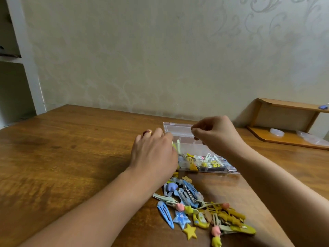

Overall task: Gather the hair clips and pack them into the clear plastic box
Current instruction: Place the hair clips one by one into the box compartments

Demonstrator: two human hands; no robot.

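The clear plastic box [231, 169] lies open on the table, its lid [175, 128] flat behind it, with several small clips inside. A pile of blue, yellow and pink hair clips [194, 205] sits on the table in front of the box. My left hand [154, 154] is at the box's left edge with its fingers curled down out of sight. A pale yellow clip [178, 145] sticks up right at its fingertips, inside the box. My right hand [213, 135] hovers over the back of the box with fingers curled and pinched together; nothing shows in them.
The wooden table [71, 157] stretches left and toward the wall. A low wooden shelf [284, 138] stands at the right with a small clear dish [276, 131] and a plastic bag [309, 138] on it. A white cabinet [26, 68] is at the far left.
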